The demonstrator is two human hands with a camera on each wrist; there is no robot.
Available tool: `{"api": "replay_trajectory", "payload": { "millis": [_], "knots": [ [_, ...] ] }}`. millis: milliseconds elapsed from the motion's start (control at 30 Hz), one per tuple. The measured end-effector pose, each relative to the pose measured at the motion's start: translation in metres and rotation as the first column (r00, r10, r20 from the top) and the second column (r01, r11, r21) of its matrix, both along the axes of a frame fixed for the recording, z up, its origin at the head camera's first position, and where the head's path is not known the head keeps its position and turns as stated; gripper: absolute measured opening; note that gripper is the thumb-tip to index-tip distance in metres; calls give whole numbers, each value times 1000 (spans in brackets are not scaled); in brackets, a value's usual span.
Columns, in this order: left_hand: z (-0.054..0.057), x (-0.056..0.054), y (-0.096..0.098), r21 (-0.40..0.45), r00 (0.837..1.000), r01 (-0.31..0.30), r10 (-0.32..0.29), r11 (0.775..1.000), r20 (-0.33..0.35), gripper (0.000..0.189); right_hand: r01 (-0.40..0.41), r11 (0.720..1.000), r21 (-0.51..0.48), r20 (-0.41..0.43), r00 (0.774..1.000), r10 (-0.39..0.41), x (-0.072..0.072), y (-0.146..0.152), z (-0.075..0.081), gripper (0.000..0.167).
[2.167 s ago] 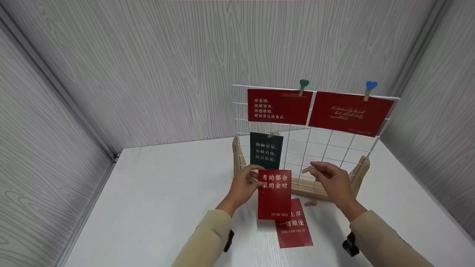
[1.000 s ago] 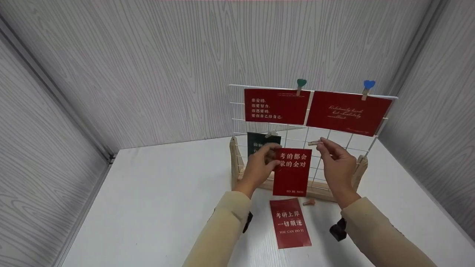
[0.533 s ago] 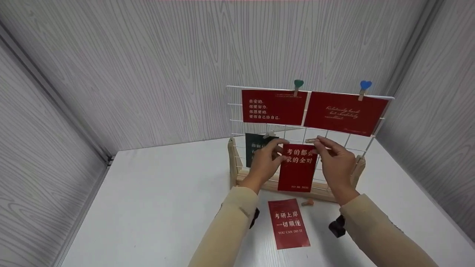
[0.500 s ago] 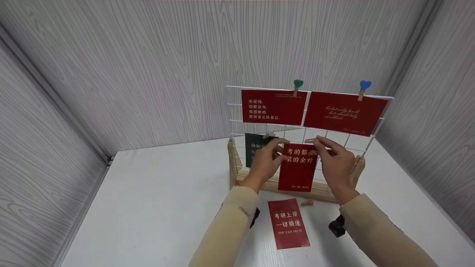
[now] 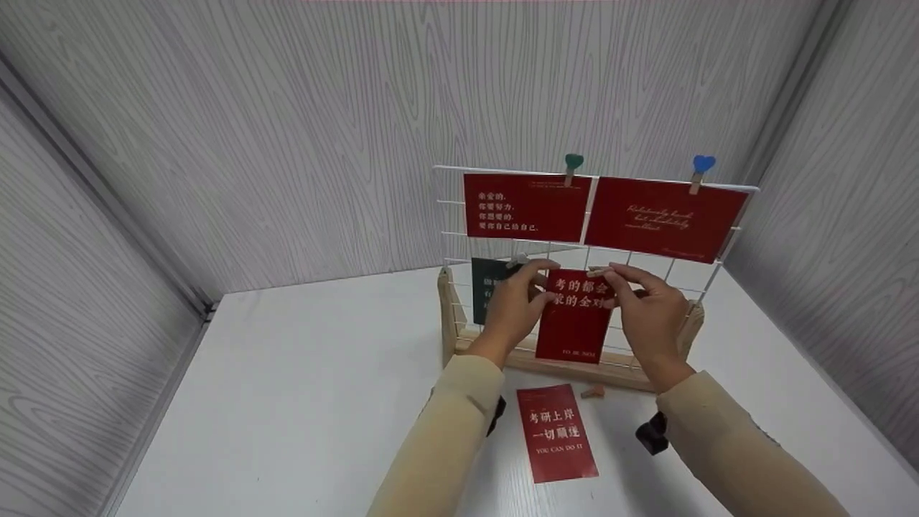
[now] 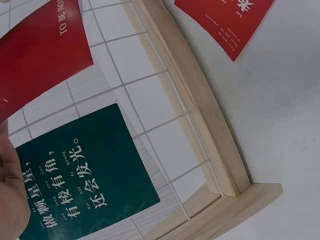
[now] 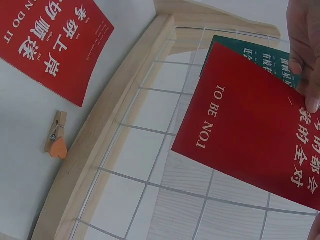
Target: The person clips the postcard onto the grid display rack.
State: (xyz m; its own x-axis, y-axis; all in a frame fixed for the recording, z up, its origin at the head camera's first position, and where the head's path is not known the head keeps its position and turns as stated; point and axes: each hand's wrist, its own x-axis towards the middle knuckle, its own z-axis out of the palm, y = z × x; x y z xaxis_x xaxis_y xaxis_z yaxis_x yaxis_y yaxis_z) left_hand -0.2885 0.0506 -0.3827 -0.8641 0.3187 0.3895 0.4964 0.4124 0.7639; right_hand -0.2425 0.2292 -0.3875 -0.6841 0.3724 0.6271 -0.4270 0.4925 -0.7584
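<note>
My left hand pinches the left edge of a red card with white lettering, held upright before the white wire grid. At the card's top right corner my right hand pinches a small wooden clothespin; whether it bites the card and a wire I cannot tell. A dark green card hangs from the grid left of the red one, partly behind my left hand, under a pale clip. In the right wrist view the red card's lower end stands in front of the wires.
Two red cards hang along the top under a green heart clothespin and a blue heart clothespin. The wooden base supports the grid. Before it on the white table lie another red card and an orange heart clothespin.
My left hand has brought the red card up and right, against the grid beside the green card. My right hand has raised the clothespin from lower down to the card's top edge.
</note>
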Motion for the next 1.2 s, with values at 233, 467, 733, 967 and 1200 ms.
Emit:
{"api": "replay_trajectory", "payload": {
  "millis": [233,467,733,967,1200],
  "knots": [
    [0,0,3,-23,998,-65,65,998,-13,38,-50,998,35,28,998,49,-2,-4,10,18],
    [1,1,6,-38,992,-121,119,992,-51,37,-70,994,85,15,997,69,-3,-7,17,16],
    [1,1,10,-61,986,-156,152,986,-73,39,-37,986,166,37,999,31,-7,-3,13,19],
    [-3,4,7,-28,990,-132,130,991,-54,43,-42,974,224,-30,998,50,-6,-2,3,26],
    [-9,6,0,26,985,-117,119,993,-125,47,-33,967,252,-97,993,60,-1,1,-7,38]
  ]
}}
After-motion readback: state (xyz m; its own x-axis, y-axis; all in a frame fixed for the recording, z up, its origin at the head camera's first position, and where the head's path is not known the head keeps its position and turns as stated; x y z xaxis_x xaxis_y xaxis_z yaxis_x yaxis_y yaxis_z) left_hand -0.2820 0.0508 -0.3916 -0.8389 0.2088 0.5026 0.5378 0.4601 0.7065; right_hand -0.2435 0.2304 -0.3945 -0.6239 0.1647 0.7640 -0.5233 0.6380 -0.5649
